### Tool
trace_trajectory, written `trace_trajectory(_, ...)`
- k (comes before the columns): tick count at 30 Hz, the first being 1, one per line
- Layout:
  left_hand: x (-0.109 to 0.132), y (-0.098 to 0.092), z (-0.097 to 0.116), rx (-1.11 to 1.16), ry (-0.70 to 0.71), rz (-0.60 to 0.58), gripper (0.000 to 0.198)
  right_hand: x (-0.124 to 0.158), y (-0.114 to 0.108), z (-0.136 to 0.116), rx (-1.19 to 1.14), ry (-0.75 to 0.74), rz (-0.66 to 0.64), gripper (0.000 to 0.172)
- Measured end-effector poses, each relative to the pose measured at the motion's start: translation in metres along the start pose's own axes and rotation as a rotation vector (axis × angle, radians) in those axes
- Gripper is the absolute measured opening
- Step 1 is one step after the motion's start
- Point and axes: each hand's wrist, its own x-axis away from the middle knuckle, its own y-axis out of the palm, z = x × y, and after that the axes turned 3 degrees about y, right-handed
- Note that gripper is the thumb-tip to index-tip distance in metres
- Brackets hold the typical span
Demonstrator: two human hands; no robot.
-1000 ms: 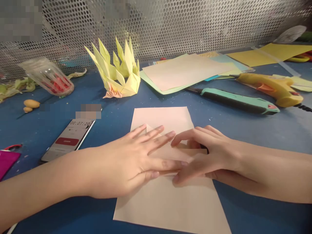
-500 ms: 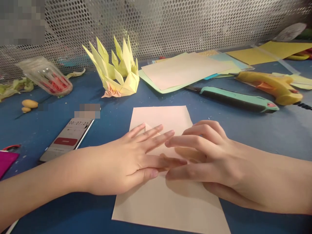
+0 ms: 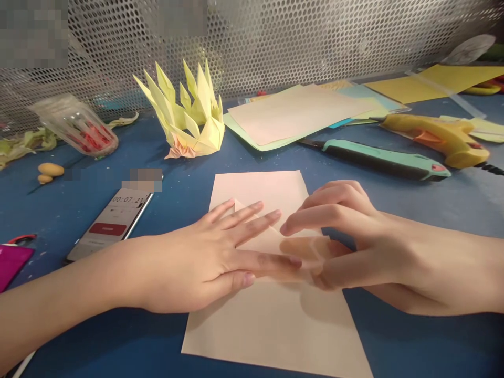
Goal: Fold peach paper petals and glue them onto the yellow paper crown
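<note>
A pale pink sheet of paper (image 3: 275,325) lies lengthwise before me. On top of it is a smaller folded piece of the same coloured paper (image 3: 271,228), with a pointed corner showing between my fingers. My left hand (image 3: 228,257) rests flat on this folded piece, fingers spread, covering much of it. Over the right edge of the paper is my right hand (image 3: 354,247); its index finger and thumb are bent and apart, with nothing visible between them. The thumb tip is slightly blurred, and whether it touches the paper I cannot tell.
A yellow folded-paper crown (image 3: 192,115) stands behind. Right of it lie stacked paper sheets (image 3: 299,113), a green-handled tool (image 3: 386,157) and a yellow glue gun (image 3: 437,136). At left are a phone (image 3: 114,215), a tilted jar (image 3: 79,126) and a magenta item (image 3: 16,262).
My right hand has moved to the right, away from my left fingers, its thumb sliding toward the folded piece's right side. My left hand stays in place.
</note>
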Motion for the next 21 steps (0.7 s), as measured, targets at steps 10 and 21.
trace_trajectory(10, 0.0, 0.001, -0.001, -0.048, 0.014, 0.057, 0.051, -0.001, -0.007, 0.007, -0.093, -0.065, -0.053, 0.026)
trace_trajectory(21, 0.001, 0.018, 0.001, -0.158, 0.064, 0.274, 0.059, -0.002, 0.0, 0.016, -0.275, -0.095, -0.049, 0.036)
